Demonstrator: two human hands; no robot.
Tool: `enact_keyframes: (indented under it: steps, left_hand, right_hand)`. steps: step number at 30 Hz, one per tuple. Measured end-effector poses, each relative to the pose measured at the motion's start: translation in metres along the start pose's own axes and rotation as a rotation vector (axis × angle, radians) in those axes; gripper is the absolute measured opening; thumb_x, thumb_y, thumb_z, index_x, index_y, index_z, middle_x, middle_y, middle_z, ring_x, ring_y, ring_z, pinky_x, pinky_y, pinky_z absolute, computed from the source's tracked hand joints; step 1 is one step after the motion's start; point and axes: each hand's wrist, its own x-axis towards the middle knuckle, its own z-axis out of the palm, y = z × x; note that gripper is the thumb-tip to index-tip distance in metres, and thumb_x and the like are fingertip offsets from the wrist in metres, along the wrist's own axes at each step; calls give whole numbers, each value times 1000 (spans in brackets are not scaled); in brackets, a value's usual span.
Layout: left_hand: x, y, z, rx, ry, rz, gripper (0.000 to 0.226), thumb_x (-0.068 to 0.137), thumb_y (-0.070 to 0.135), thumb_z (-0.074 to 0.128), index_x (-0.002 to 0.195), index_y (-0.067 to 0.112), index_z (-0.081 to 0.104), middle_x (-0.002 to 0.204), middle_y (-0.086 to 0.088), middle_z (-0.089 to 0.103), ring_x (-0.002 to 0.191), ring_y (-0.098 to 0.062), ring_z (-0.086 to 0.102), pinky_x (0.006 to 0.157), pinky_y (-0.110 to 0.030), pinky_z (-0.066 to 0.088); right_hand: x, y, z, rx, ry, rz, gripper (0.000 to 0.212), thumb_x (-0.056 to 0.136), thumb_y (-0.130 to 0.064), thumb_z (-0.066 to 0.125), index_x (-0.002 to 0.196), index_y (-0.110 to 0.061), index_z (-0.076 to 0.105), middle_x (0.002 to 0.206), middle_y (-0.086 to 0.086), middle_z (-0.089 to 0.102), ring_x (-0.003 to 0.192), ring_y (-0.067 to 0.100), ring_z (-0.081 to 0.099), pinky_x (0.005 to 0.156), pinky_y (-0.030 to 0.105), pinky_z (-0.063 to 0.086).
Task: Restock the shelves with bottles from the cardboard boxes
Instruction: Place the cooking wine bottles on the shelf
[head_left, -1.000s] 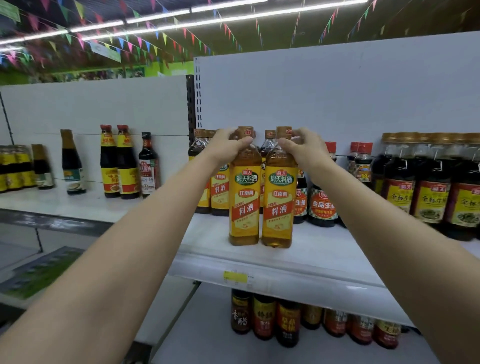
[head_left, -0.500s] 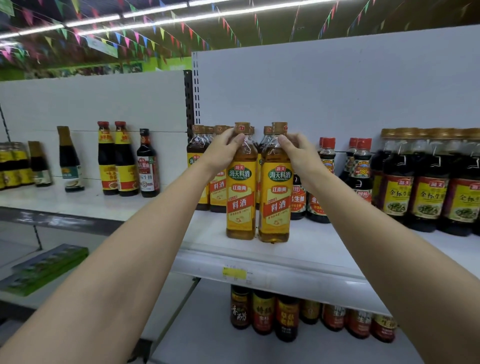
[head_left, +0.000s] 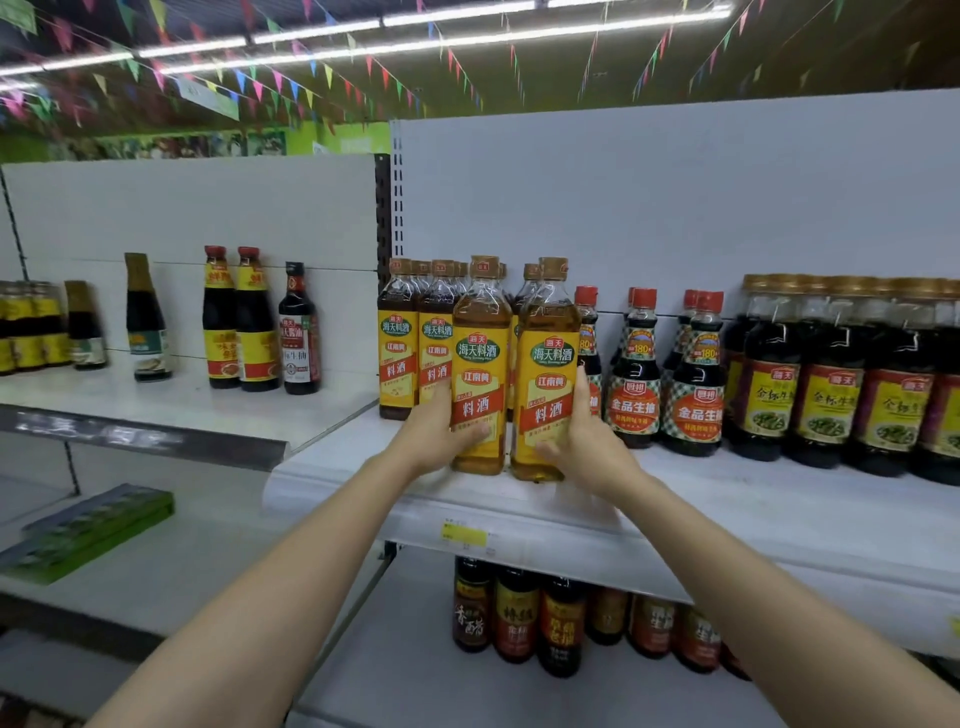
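Two amber cooking-wine bottles with yellow labels stand side by side at the front of the white shelf. My left hand grips the lower body of the left bottle, thumb across its front. My right hand grips the lower body of the right bottle the same way. Behind them stand several more bottles of the same wine. No cardboard box is in view.
Dark soy sauce bottles with red caps and larger gold-capped ones fill the shelf to the right. The left shelf section holds scattered sauce bottles. More bottles stand on the shelf below. A green box lies lower left.
Both hands have slid down from the bottle necks to the lower bodies. The two bottles stand further back on the shelf, closer to the row behind.
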Motion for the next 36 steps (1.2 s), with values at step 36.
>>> enact_keyframes:
  steps: [36]
  left_hand:
    - [67,-18,16,129,128,-205,57,87,26,67,132,10,35,128,-9,55,118,-28,54,94,-41,47]
  right_hand:
    - [63,-25,26,-256,49,243,58,91,-39,62,126,-8,28,123,12,58,111,32,58,80,39,42]
